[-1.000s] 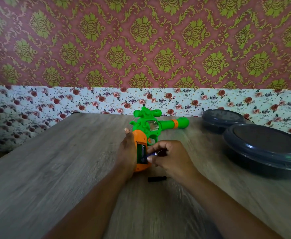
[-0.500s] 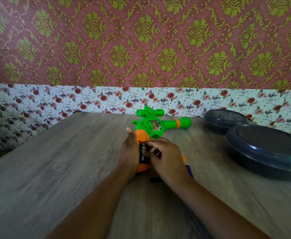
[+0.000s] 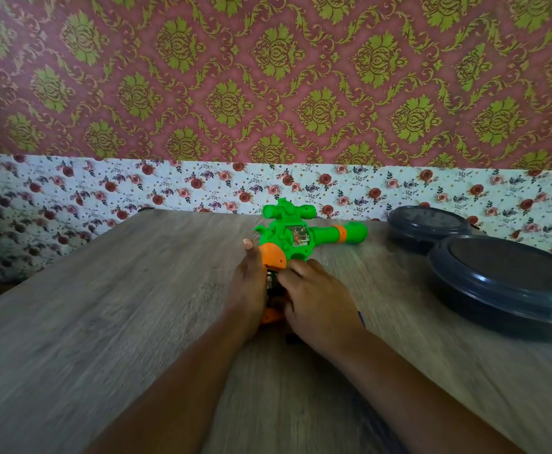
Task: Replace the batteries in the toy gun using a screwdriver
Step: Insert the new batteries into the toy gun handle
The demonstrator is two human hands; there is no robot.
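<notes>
A green and orange toy gun (image 3: 295,239) lies on its side on a wood-grain table (image 3: 120,306), its barrel pointing right and its orange grip toward the camera. The person's left hand (image 3: 247,286) lies flat along the left side of the grip, fingers straight and the fingertip reaching up to the green body. The right hand (image 3: 313,298) covers the right side of the grip, its fingers curled in at the open battery compartment (image 3: 270,281); what they pinch there, if anything, is too blurred to make out, so the hold itself cannot be told. A small dark object (image 3: 291,339) peeks out on the table just below the right wrist. Two dark round lidded containers (image 3: 503,283) sit on the table's right side, well apart from the toy.
</notes>
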